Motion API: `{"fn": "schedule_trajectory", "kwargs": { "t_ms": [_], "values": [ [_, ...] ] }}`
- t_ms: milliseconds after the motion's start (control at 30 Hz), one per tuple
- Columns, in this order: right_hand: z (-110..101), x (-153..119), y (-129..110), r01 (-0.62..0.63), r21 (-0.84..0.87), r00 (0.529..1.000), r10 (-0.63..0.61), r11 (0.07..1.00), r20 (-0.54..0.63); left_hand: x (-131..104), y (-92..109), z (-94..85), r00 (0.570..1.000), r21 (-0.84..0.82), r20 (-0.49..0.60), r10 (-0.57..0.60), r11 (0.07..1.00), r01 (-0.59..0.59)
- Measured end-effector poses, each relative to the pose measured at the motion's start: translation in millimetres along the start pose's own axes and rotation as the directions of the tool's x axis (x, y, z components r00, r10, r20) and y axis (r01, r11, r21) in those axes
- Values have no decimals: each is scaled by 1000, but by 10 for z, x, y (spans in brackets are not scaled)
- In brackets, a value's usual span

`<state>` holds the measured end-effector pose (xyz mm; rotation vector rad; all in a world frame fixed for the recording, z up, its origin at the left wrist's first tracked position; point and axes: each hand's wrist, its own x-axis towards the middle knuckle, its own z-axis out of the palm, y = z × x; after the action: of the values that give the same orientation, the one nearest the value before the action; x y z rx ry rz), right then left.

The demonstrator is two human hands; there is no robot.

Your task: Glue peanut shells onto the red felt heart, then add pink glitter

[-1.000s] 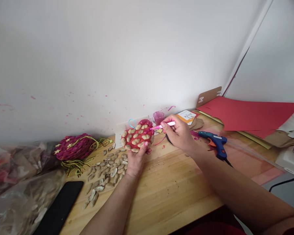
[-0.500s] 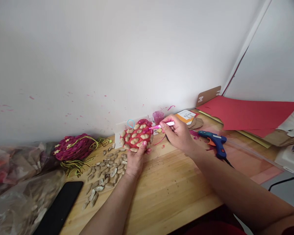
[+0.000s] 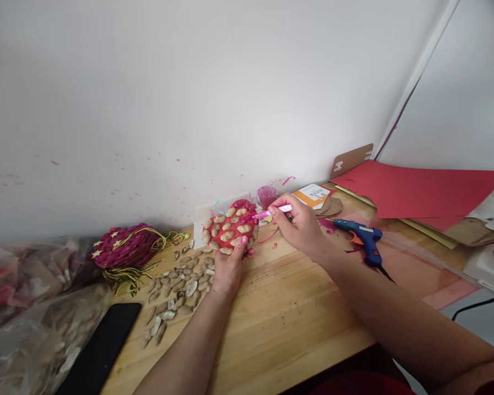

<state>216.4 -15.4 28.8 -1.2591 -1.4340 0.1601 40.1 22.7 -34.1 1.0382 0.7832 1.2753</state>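
Note:
My left hand (image 3: 229,267) grips the lower edge of a red piece (image 3: 234,226) covered with peanut shells, its thumb over the front. Several shells at its upper right are coated in dark pink, and a light blue loop (image 3: 221,207) stands at its top. My right hand (image 3: 298,222) pinches a white brush (image 3: 275,211) with a pink end, which touches the upper right of the piece. Behind the brush, against the wall, is a cup (image 3: 267,195) stained pink. Loose peanut shells (image 3: 181,282) lie left of my left hand.
On the left are a pink bundle (image 3: 125,245) with stars and cords, plastic bags (image 3: 45,329) and a black phone (image 3: 101,348). To the right lie a blue glue gun (image 3: 364,238), red paper (image 3: 420,189) and an orange-and-white card (image 3: 312,196). The wooden table (image 3: 271,323) runs below my arms.
The brush tip has shifted very slightly on the upper right of the piece. Both hands keep their holds, and the view has moved a little.

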Motion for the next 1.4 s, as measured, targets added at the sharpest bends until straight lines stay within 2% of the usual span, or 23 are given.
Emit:
{"fn": "schedule_trajectory", "kwargs": {
  "t_ms": [133, 333, 533, 700, 833, 933, 1100, 1267, 1400],
  "values": [
    [-5, -4, -11, -5, 49, 1000, 5, 999, -17, 6, -22, -10, 999, 66, 16, 36, 997, -37],
    [-1, -20, -30, 71, 31, 996, -73, 997, 45, 16, -45, -8, 993, 134, 40, 115, 984, -119],
    [-22, -7, -42, -3, -1, 1000, 3, 1000, 21, 11, -17, 4, 994, 181, 27, 106, 977, -110],
    [-15, -10, -57, 24, 9, 998, -25, 1000, 61, 31, -52, -28, 985, 209, 88, 148, 964, -164],
    [-40, 1, -48, 24, -49, 1000, -24, 999, 14, 30, -57, -26, 989, 196, 55, 134, 970, -142],
    [-43, -8, -54, 38, 3, 999, -38, 999, 6, 6, -28, -3, 991, 187, 56, 119, 974, -128],
    [-4, -35, -65, 165, 29, 984, -166, 986, 58, -21, -11, 3, 988, 160, 101, 115, 978, -131],
    [-27, -12, -36, 130, -46, 991, -129, 990, 20, -3, -54, -34, 994, 137, 59, 95, 985, -102],
    [-32, -15, -31, 155, -18, 988, -155, 988, 16, -23, -38, -19, 994, 129, 85, 68, 988, -79]
  ]
}}
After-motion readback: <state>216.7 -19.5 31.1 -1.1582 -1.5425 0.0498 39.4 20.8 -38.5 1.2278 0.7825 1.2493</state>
